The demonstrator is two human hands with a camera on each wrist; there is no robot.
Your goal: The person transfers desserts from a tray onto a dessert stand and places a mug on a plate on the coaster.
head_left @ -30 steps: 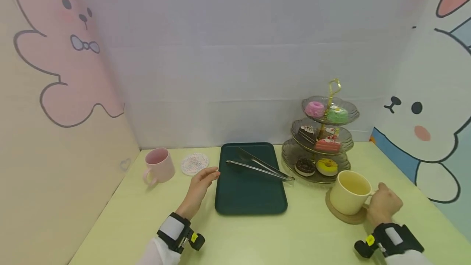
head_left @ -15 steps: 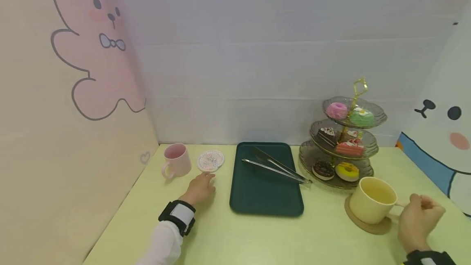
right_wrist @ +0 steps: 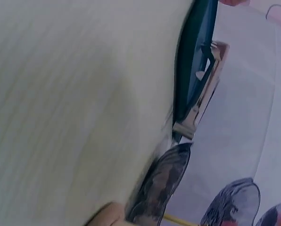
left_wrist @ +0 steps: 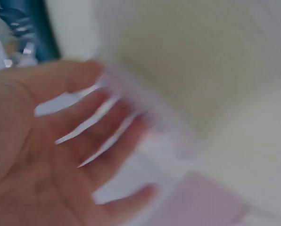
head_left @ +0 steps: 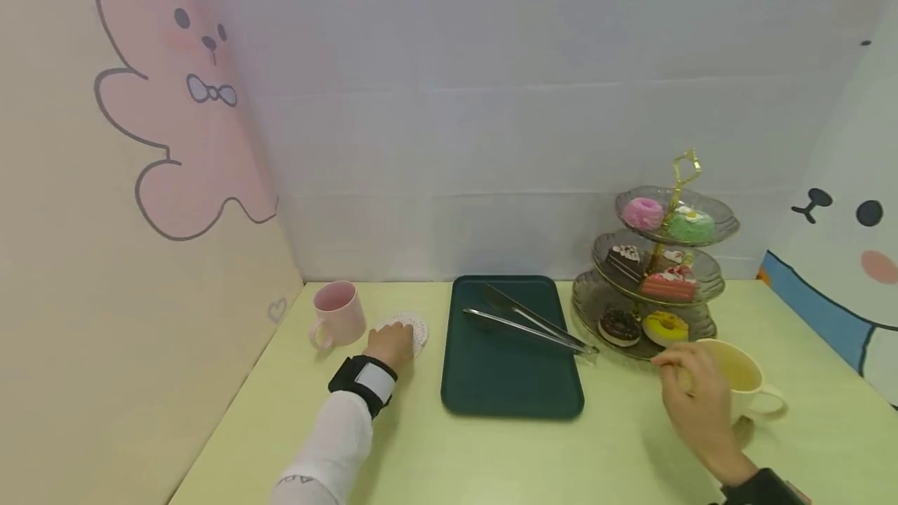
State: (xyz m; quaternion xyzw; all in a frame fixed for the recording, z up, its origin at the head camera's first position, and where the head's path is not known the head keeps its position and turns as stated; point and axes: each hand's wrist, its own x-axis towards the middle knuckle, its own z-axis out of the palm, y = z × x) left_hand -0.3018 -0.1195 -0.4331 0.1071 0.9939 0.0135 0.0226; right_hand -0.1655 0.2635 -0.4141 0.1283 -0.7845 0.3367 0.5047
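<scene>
My left hand (head_left: 393, 345) reaches over the near side of a white beaded coaster (head_left: 419, 330), covering part of it. The left wrist view is blurred; there its extended fingers (left_wrist: 100, 146) meet the coaster's speckled edge (left_wrist: 173, 136). Just left of it stands a pink mug (head_left: 340, 314). My right hand (head_left: 698, 411) is in front of a yellow mug (head_left: 744, 371), hiding its near left side. Its fingers are loosely bent, with nothing visible in them. The mug's handle (head_left: 772, 404) points right, free of the hand. The brown coaster (head_left: 745, 431) under it is mostly hidden.
A dark green tray (head_left: 505, 388) lies mid-table with metal tongs (head_left: 529, 326) across it, their end overhanging its right edge. Behind the yellow mug rises a three-tier stand (head_left: 596, 310) of cakes and donuts. A white wall closes the back.
My left hand has moved forward onto the white coaster. The right hand has left the yellow mug's handle side and swung left, now in front of the mug. The view has turned right.
</scene>
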